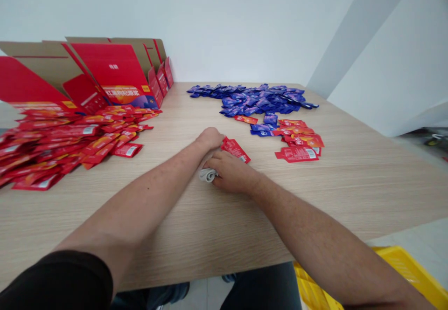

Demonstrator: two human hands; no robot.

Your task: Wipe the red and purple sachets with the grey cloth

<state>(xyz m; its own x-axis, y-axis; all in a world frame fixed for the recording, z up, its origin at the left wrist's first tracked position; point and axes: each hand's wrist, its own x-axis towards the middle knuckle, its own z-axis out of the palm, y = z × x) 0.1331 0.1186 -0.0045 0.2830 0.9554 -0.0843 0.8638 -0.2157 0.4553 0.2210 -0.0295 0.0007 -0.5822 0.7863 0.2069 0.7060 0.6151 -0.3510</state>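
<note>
You faced a pale wall (227, 30), with the wood-grain counter (196, 235) stretching before you. Open red boxes (108, 63) stood in a row at its far left, flaps raised. A yellow crate (402, 265) sat below the counter's edge, at your lower right. A heap of red packets (70, 137) spread in front of the boxes, its packets overlapping. A heap of blue packets (259, 100) lay at the back, right of the middle. Just in front of it was a small mixed group (297, 154) of red and blue packets.

Your right hand (231, 172) lay low at the middle of the counter, its fingers curled around a rolled grey cloth (208, 175). Your left hand (210, 138) was bent just beyond it; its fingers were mostly hidden, so I could not tell whether they pinched anything. A single red packet (236, 149) lay tilted on the counter, right beside your left fingertips and just beyond your right hand.
</note>
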